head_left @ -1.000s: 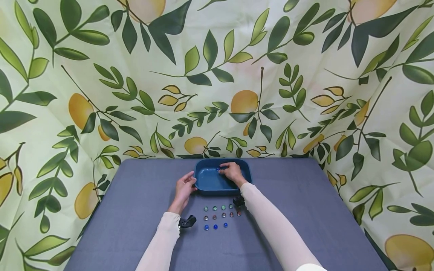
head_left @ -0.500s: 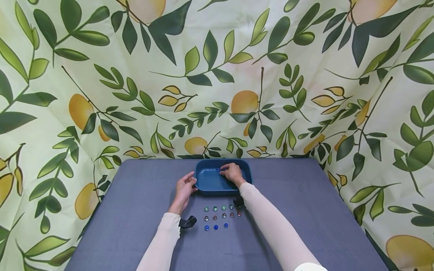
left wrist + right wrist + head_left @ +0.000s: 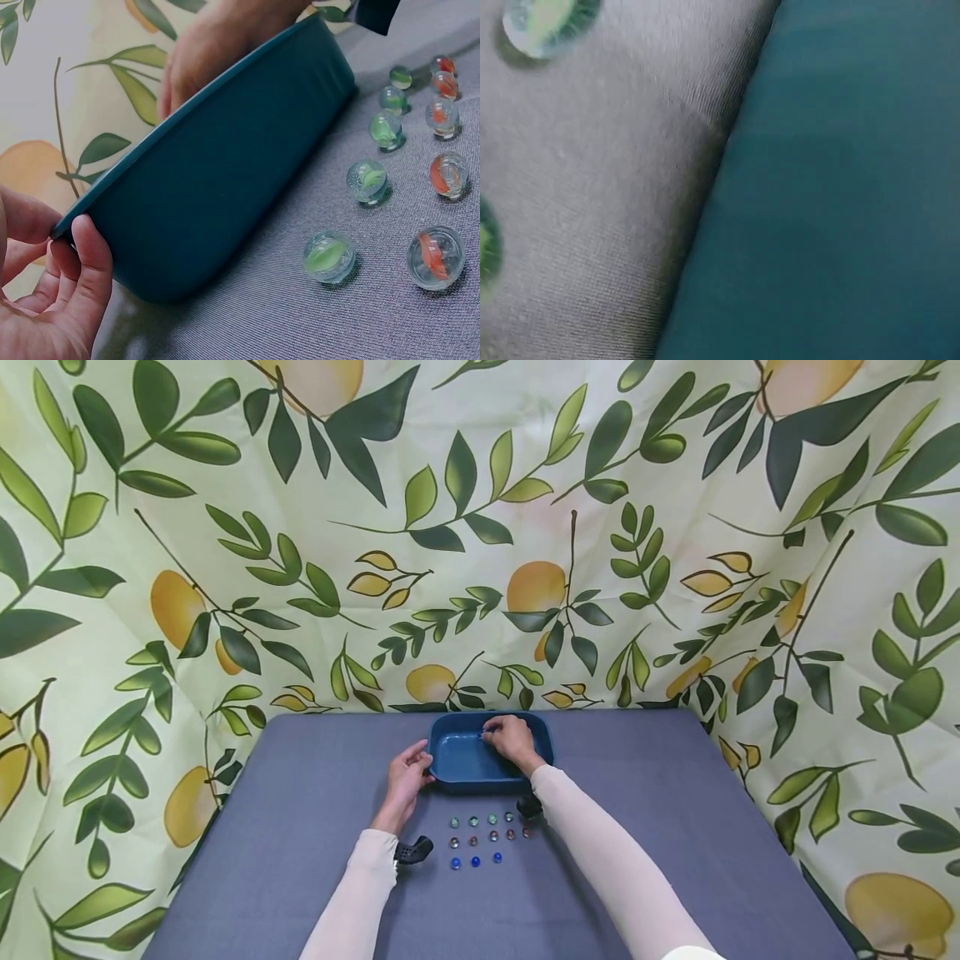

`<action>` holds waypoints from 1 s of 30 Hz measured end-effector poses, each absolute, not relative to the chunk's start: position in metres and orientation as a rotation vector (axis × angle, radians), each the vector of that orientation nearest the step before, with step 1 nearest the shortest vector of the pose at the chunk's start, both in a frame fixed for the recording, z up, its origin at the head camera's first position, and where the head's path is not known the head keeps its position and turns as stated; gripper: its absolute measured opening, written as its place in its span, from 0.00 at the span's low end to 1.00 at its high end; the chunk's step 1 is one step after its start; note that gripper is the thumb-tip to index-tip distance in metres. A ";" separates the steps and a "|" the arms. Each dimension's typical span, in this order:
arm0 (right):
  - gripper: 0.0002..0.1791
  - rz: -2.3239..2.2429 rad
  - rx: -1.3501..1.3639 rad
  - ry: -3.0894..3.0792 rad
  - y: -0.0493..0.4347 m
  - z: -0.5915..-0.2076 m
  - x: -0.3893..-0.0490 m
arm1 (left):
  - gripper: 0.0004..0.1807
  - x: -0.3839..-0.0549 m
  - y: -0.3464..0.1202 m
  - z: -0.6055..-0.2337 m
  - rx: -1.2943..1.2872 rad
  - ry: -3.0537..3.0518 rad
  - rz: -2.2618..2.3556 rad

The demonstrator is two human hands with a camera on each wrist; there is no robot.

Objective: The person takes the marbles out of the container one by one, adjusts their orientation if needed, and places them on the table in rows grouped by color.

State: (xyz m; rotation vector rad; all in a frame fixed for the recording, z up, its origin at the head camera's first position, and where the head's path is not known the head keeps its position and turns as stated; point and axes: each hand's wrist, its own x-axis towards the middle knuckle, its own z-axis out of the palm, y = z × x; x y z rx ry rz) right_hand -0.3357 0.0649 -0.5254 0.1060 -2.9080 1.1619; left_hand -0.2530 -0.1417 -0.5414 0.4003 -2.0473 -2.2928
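A dark blue rectangular tub (image 3: 457,772) stands at the table's far edge, its outer wall (image 3: 225,180) filling much of the left wrist view. My left hand (image 3: 406,779) pinches the tub's left rim between thumb and fingers. Inside the tub, my right hand (image 3: 513,742) holds a small blue marble (image 3: 482,733) at its fingertips, mostly covered by them. In front of the tub lie rows of glass marbles: several green ones (image 3: 327,256), several red-orange ones (image 3: 436,258), and three blue ones (image 3: 476,862). The right wrist view shows only tub wall, cloth and two green marbles.
A grey-blue cloth covers the table (image 3: 300,843). Behind and beside it hangs a fabric backdrop (image 3: 480,568) printed with leaves and lemons. A black wrist camera (image 3: 414,850) is strapped to the left wrist, another (image 3: 528,807) to the right.
Half a second ago the right fingertips were just right of the blue marble; now they have moved slightly left and come together around it. The left hand keeps its place on the rim.
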 end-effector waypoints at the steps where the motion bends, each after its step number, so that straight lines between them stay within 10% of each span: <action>1: 0.09 1.161 0.128 -2.898 0.064 -0.524 -0.335 | 0.23 -0.253 -0.142 -0.541 0.397 -2.045 -2.293; 30: 0.12 1.557 0.326 -2.577 0.069 -0.483 -0.259 | 0.24 -0.256 -0.145 -0.544 0.401 -2.065 -2.313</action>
